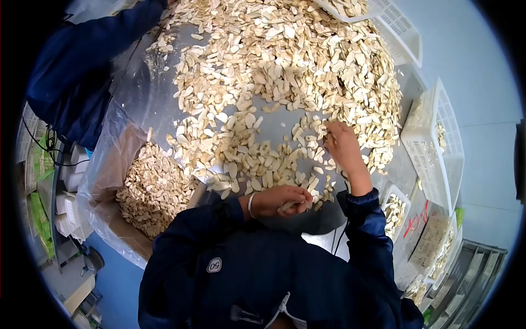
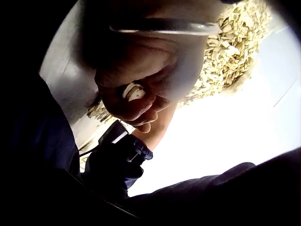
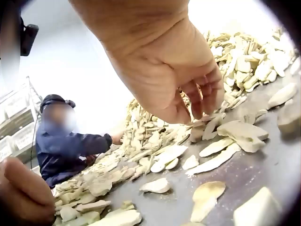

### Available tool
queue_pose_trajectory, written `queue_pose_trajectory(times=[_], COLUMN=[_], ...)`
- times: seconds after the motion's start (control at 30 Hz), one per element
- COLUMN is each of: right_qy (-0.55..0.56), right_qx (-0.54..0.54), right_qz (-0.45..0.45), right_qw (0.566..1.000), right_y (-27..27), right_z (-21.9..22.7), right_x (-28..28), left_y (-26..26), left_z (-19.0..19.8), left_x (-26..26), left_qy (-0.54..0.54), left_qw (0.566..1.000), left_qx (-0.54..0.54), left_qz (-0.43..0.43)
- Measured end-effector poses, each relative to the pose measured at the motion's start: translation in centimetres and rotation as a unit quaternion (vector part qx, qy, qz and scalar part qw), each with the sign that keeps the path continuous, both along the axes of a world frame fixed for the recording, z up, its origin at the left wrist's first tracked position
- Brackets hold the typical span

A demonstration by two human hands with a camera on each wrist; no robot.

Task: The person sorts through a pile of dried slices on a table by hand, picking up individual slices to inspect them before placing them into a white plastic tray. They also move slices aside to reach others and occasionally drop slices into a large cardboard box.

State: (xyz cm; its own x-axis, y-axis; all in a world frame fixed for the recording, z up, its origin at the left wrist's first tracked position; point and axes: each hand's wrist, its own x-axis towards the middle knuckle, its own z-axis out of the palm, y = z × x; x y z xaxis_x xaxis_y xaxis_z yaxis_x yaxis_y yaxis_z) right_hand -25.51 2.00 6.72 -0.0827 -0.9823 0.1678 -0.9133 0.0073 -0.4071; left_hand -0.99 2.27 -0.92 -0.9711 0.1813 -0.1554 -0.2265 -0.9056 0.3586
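Pale dried slices point(image 1: 263, 151) lie spread over a grey metal table point(image 1: 276, 123). My left hand point(image 1: 279, 201), with a bracelet at the wrist, is at the table's near edge. Its fingers curl round pale slices; one slice point(image 2: 135, 92) shows between them in the left wrist view. Farther right and forward, my right hand point(image 1: 343, 148) reaches down palm first. Loosely bent, its fingers point(image 3: 212, 96) touch slices point(image 3: 207, 126) on the table in the right wrist view; whether any is pinched is hidden.
A large heap point(image 1: 307, 49) of slices covers the far side. At left stands a plastic-lined box point(image 1: 131, 230) of smaller pieces. White baskets point(image 1: 427, 159) line the right edge. Another person's dark sleeve point(image 1: 82, 60) reaches in at upper left. Red ties point(image 1: 412, 226) lie at right.
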Motion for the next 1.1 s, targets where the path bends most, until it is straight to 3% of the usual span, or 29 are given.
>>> queue_pose_trajectory(times=[0.03, 0.07, 0.17, 0.23, 0.3, 0.4, 0.53, 0.67, 0.8, 0.9, 1.0, 1.1], right_qy=[0.053, -0.002, -0.212, -0.087, -0.042, 0.027, 0.097, 0.01, -0.055, -0.006, -0.031, -0.023], right_qx=[-0.021, 0.013, 0.195, 0.09, 0.046, -0.084, 0.003, 0.114, 0.169, 0.089, 0.049, 0.092], right_qz=[0.024, 0.049, -0.018, -0.008, -0.044, -0.018, -0.082, -0.049, -0.071, -0.065, -0.029, -0.034], right_qw=[0.998, 0.999, 0.957, 0.992, 0.997, 0.996, 0.992, 0.992, 0.982, 0.994, 0.998, 0.995], right_y=[-0.3, 0.1, -0.1, -1.4, -3.6, -6.7, -7.7, -6.2, -4.9, -5.4, -6.2, -6.8], right_z=[-0.3, -0.4, 1.6, 0.7, 0.2, -2.6, -3.8, -2.1, -1.0, -1.3, -1.8, -1.8], right_x=[-0.2, -0.4, 0.8, 0.1, -0.2, -1.2, -0.9, -0.8, -1.1, -1.2, -0.3, 0.8], left_y=[-0.1, -0.2, 0.0, 0.1, 0.1, -0.1, -0.2, 0.2, 0.1, 0.1, 0.1, 0.1], left_z=[-0.1, -0.1, 0.1, 0.2, 0.4, 0.1, -0.2, -0.4, 0.0, 0.1, 0.1, 0.0], left_x=[0.0, 0.0, 0.1, 0.0, -0.1, -0.1, 0.2, 0.0, 0.0, 0.0, 0.0, 0.0], left_qy=[0.004, 0.001, -0.008, -0.009, -0.011, 0.002, 0.014, 0.011, 0.01, 0.007, 0.009, 0.012], left_qw=[1.0, 1.0, 1.0, 1.0, 1.0, 1.0, 1.0, 0.999, 0.999, 1.0, 1.0, 1.0], left_qx=[-0.005, -0.006, -0.005, -0.005, -0.007, 0.004, 0.024, 0.028, 0.028, 0.016, 0.009, 0.014], left_qz=[-0.006, -0.003, 0.001, 0.0, 0.001, 0.005, 0.011, 0.016, 0.019, 0.024, 0.025, 0.025])
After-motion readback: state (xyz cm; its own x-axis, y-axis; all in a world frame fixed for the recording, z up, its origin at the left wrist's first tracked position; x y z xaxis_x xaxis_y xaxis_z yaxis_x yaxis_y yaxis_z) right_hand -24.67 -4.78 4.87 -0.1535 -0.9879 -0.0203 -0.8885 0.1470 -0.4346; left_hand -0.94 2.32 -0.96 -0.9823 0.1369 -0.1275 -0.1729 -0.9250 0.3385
